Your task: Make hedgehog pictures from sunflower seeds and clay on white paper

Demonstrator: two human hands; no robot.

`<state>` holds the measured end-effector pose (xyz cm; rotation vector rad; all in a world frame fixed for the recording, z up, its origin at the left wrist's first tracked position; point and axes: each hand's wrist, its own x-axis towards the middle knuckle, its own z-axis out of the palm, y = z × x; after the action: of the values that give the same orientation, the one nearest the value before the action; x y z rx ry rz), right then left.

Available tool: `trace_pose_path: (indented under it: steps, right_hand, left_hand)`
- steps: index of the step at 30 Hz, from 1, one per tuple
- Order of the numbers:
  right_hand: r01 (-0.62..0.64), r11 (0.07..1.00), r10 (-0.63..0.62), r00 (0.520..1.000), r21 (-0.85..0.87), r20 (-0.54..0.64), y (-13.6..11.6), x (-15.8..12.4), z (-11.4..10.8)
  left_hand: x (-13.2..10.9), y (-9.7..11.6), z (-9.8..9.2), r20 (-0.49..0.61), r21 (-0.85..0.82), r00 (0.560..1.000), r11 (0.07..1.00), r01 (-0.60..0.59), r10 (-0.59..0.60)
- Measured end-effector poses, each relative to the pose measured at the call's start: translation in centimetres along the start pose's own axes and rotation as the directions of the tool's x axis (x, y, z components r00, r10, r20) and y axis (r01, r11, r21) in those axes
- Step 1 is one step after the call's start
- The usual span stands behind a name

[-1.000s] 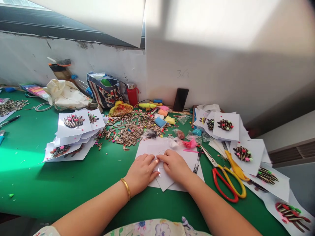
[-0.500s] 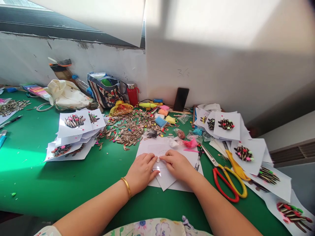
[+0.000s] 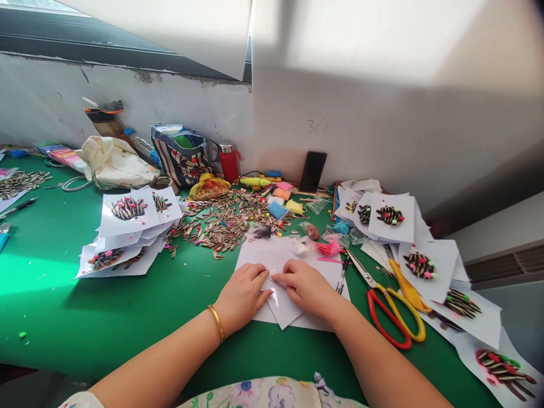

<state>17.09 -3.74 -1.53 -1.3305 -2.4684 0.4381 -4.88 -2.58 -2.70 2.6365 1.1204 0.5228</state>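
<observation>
My left hand [image 3: 244,292] rests on a small white sheet [image 3: 283,309] with its fingers stretched out and nothing in them. Opposite it, my right hand [image 3: 308,286] touches the same sheet with an extended index finger, the other fingers partly bent and the thumb low. Between the two index fingertips lies a small pale spot, too small to name. Just beyond the fingertips a faint dotted drawing [image 3: 278,264] shows on the sheet. Larger white paper [image 3: 255,252] lies underneath. A black pen [image 3: 342,275] lies on it to the right, near pink clay in plastic wrap [image 3: 329,247].
Scissors [image 3: 395,309] and a yellow-handled cutter [image 3: 406,283] lie right. Cards with seed-covered figures are stacked left [image 3: 127,226] and right [image 3: 393,221]. Loose sunflower seeds [image 3: 225,226] spread behind the paper. A phone [image 3: 313,171] leans on the wall; a red flask [image 3: 229,163] stands left of it.
My left fingertips have shifted slightly, and the pale spot between the fingertips looks smaller. My right index finger has slid a little left. Everything else on the table stays put.
</observation>
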Motion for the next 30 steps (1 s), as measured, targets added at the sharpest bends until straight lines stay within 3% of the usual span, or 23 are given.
trace_pose_path:
  steps: [8,17,24,30]
  right_hand:
    - [-0.012,0.998,0.012,1.000,-0.058,-0.010,-0.4,0.2,0.6]
    - [-0.049,0.999,0.048,0.999,-0.012,-0.011,-0.3,0.3,0.6]
    - [-0.118,0.981,0.127,0.991,0.157,-0.048,0.6,0.3,0.9]
    - [-0.122,0.979,0.130,0.991,0.161,-0.039,0.9,0.4,1.0]
  left_hand:
    - [-0.1,0.0,-0.1,0.024,-0.006,1.000,1.000,0.004,-0.004]
    - [0.0,-0.1,0.1,0.026,0.002,1.000,1.000,0.013,-0.013]
    - [0.0,0.1,0.0,0.014,0.034,1.000,0.999,-0.021,0.020]
    - [0.1,0.2,0.0,0.034,0.069,0.999,0.997,-0.038,0.036]
